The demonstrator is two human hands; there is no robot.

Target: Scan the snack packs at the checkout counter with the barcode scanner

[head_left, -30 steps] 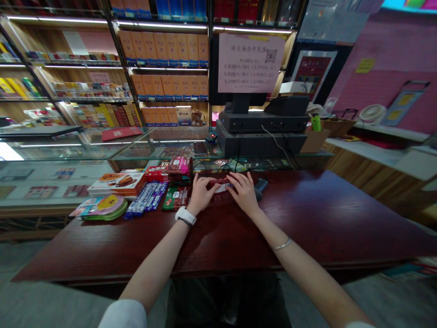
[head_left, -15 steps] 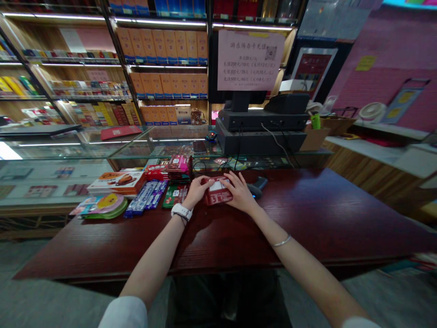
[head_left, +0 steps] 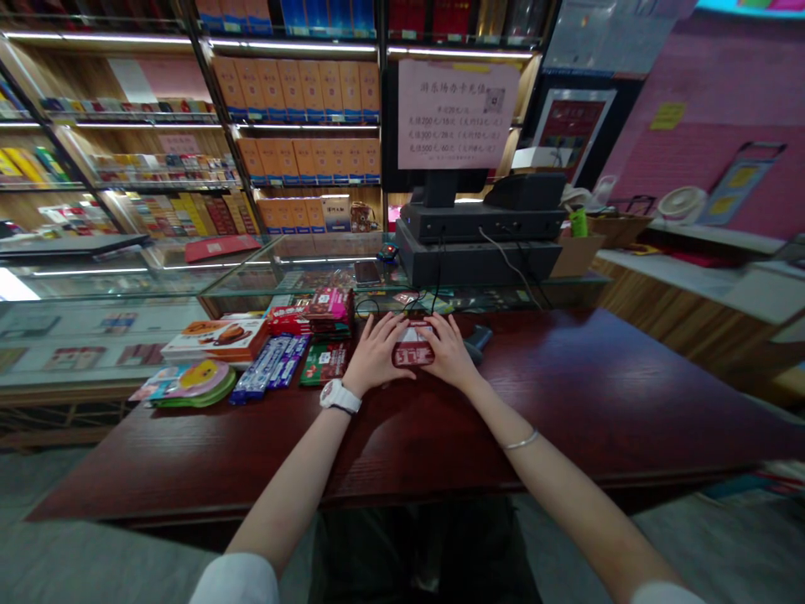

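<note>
A small dark-red snack packet (head_left: 412, 352) with a pale panel lies on the brown table between my two hands. My left hand (head_left: 377, 352) is at its left edge, fingers stretched out and thumb apart near the front corner. My right hand (head_left: 449, 352) is closed over the right edge, fingertips on the top face. Just behind my right hand is a dark handheld scanner (head_left: 479, 340), partly hidden. Left of my left hand lies a green and brown packet (head_left: 324, 363), with a stack of pink and red packets (head_left: 330, 306) behind it.
Blue-purple wrapped bars (head_left: 270, 367), an orange and white box (head_left: 215, 338) and rounded colourful packs (head_left: 192, 383) lie at the table's left. A glass counter (head_left: 302, 247) runs behind, bearing a phone (head_left: 366, 273) and a black register unit (head_left: 481, 252) with hanging cables.
My left hand has opened from its pinch on the packet and spread along its left side. The packet has shifted slightly right and away, lying flatter. My right hand stays on its right edge.
</note>
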